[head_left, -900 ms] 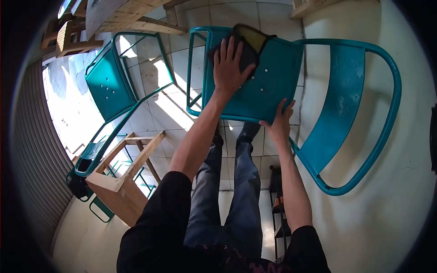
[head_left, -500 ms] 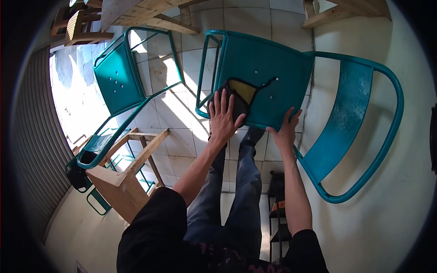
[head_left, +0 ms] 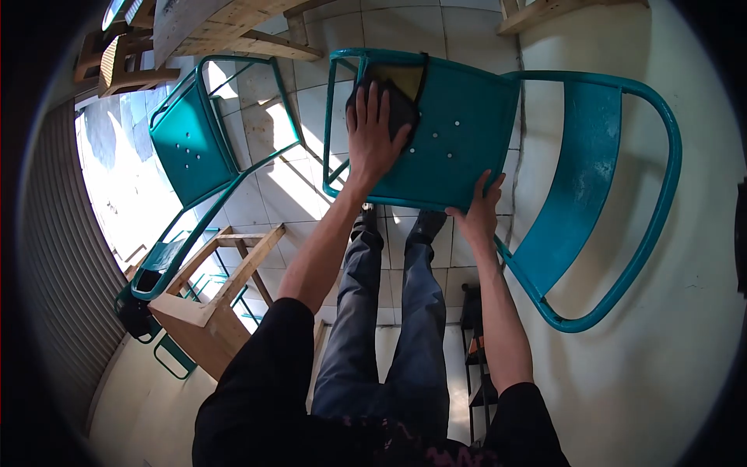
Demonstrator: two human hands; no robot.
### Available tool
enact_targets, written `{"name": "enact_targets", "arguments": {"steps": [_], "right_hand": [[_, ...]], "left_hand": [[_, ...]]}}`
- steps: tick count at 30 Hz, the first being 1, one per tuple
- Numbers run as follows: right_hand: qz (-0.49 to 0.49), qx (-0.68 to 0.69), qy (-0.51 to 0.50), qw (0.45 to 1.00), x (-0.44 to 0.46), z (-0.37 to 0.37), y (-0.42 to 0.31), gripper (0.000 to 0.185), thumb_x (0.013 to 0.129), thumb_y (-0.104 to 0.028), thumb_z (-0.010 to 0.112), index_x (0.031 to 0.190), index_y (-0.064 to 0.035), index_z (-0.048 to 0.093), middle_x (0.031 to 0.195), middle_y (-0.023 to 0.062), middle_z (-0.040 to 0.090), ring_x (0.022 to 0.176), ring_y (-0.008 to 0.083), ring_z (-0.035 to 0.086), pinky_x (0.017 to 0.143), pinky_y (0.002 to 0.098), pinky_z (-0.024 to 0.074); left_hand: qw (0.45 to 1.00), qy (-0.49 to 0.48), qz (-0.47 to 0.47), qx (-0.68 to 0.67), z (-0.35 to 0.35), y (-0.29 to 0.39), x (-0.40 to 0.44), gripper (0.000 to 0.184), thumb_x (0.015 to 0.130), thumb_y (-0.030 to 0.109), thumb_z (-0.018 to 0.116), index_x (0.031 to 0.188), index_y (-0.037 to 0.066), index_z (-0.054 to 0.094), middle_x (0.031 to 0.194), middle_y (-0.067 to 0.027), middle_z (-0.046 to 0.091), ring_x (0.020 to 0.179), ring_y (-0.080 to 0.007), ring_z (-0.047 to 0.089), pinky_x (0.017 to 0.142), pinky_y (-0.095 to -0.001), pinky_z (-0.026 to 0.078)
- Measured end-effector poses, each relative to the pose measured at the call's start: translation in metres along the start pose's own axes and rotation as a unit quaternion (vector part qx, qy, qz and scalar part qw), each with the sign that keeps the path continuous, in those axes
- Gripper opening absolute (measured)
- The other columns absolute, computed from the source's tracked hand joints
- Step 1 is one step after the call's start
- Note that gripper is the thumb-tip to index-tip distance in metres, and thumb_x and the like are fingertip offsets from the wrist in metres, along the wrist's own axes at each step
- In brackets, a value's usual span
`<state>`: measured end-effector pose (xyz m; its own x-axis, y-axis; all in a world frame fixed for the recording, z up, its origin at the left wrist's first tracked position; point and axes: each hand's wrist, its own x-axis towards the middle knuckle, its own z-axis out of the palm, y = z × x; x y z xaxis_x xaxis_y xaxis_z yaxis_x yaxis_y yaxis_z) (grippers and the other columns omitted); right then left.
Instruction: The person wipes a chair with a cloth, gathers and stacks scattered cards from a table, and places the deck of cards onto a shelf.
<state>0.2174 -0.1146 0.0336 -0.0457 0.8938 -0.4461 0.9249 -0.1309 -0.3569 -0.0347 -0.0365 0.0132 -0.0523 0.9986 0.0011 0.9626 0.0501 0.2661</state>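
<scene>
A teal metal chair (head_left: 475, 101) has its seat in front of me and its curved backrest (head_left: 587, 156) off to the right. My left hand (head_left: 373, 140) lies flat, fingers stretched out, on a dark cloth (head_left: 405, 97) with a yellowish, black-edged panel. The hand presses this cloth against the seat near its far left corner and hides part of it. My right hand (head_left: 478, 214) grips the seat's near right corner, with the thumb at the near edge and the fingers over the side.
Another teal chair (head_left: 194, 148) stands to the left by a wooden frame (head_left: 206, 311). Wooden tables (head_left: 210, 27) and stools (head_left: 128, 66) are at the far left. A wall (head_left: 638, 373) runs along the right, and a black rack (head_left: 473, 335) stands beside my legs.
My left hand has slid the cloth away from me and slightly left, from the near edge toward the far left corner. My right hand keeps its place on the seat corner.
</scene>
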Motion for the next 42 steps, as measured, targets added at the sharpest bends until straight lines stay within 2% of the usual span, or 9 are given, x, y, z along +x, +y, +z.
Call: {"name": "enact_targets", "arguments": {"steps": [5,10,13,17,19,24,32,40,42], "right_hand": [[0.006,0.003,-0.001,1.0,0.001,-0.004,-0.001,0.123,0.061,-0.033,0.088,0.152,-0.0077,0.01,0.154,0.0328,0.001,0.133,0.0577,0.028,0.082,0.0525,0.0579],[0.027,-0.003,-0.023,0.999,-0.001,-0.004,-0.003,0.124,0.062,-0.035,0.088,0.154,-0.0106,0.008,0.155,0.0305,0.001,0.134,0.0555,0.028,0.081,0.0491,0.0585],[0.028,-0.005,-0.015,0.999,-0.002,-0.003,0.0,0.124,0.062,-0.036,0.088,0.153,-0.0107,0.008,0.155,0.0305,0.001,0.135,0.0549,0.029,0.079,0.0476,0.0598],[0.028,-0.005,-0.014,1.0,0.001,-0.004,0.0,0.124,0.061,-0.036,0.088,0.153,-0.0105,0.008,0.155,0.0304,0.002,0.134,0.055,0.028,0.08,0.0478,0.0599],[0.025,0.001,-0.014,1.0,-0.001,-0.005,-0.001,0.123,0.062,-0.037,0.087,0.153,-0.0098,0.01,0.155,0.0303,0.002,0.135,0.0539,0.027,0.08,0.0474,0.06],[0.032,0.031,-0.022,0.999,-0.002,-0.012,-0.003,0.118,0.065,-0.034,0.087,0.153,-0.0088,0.012,0.155,0.0303,0.004,0.137,0.052,0.025,0.087,0.0469,0.0574],[0.007,0.11,0.079,0.991,-0.028,0.019,0.011,0.094,0.079,-0.011,0.074,0.148,0.0061,0.013,0.151,0.0346,0.015,0.135,0.0534,0.029,0.101,0.0525,0.0456],[0.076,0.233,0.017,0.969,-0.028,0.005,0.01,0.076,0.09,-0.005,0.059,0.146,0.0106,0.01,0.147,0.0381,0.023,0.136,0.0534,0.027,0.105,0.0468,0.0421],[0.126,0.296,-0.007,0.947,-0.026,-0.012,0.007,0.072,0.092,-0.007,0.055,0.146,0.0102,0.011,0.146,0.0379,0.025,0.136,0.0516,0.028,0.105,0.0464,0.0416]], "left_hand": [[0.989,-0.129,-0.061,-0.033,-0.021,0.018,-0.135,0.078,0.092,0.052,0.052,0.149,0.003,0.029,0.158,-0.019,0.016,0.146,-0.0402,0.011,0.115,-0.0574,0.012],[0.985,-0.164,-0.053,-0.005,-0.022,0.02,-0.137,0.078,0.092,0.054,0.051,0.149,0.004,0.03,0.158,-0.0182,0.017,0.146,-0.0397,0.011,0.115,-0.0582,0.012],[0.989,-0.148,0.006,0.013,-0.016,0.015,-0.088,0.078,0.092,0.055,0.05,0.148,0.006,0.031,0.158,-0.0172,0.017,0.146,-0.0391,0.011,0.113,-0.0598,0.013],[0.996,-0.01,0.083,0.034,0.012,0.026,0.021,0.078,0.09,0.06,0.049,0.148,0.01,0.034,0.157,-0.0165,0.021,0.144,-0.039,0.017,0.109,-0.0609,0.019],[0.997,0.024,0.059,0.045,0.015,0.047,0.063,0.077,0.089,0.061,0.049,0.147,0.012,0.037,0.156,-0.0162,0.023,0.144,-0.039,0.019,0.109,-0.0607,0.02],[0.996,0.06,0.046,0.048,0.031,0.061,0.041,0.075,0.089,0.062,0.049,0.147,0.017,0.039,0.155,-0.0164,0.026,0.142,-0.0393,0.022,0.107,-0.0622,0.021],[0.985,-0.159,0.053,-0.029,0.013,0.083,-0.113,0.078,0.087,0.056,0.055,0.147,0.01,0.036,0.158,-0.015,0.021,0.146,-0.0376,0.014,0.109,-0.0621,0.015],[0.995,0.014,0.094,-0.009,0.048,0.106,0.059,0.093,0.082,0.065,0.055,0.149,0.005,0.028,0.157,-0.0118,0.025,0.145,-0.036,0.019,0.109,-0.06,0.019],[0.996,0.085,0.019,0.024,0.06,0.128,0.086,0.088,0.084,0.062,0.055,0.148,0.006,0.032,0.156,-0.0108,0.027,0.144,-0.0353,0.02,0.108,-0.0604,0.019]]}}
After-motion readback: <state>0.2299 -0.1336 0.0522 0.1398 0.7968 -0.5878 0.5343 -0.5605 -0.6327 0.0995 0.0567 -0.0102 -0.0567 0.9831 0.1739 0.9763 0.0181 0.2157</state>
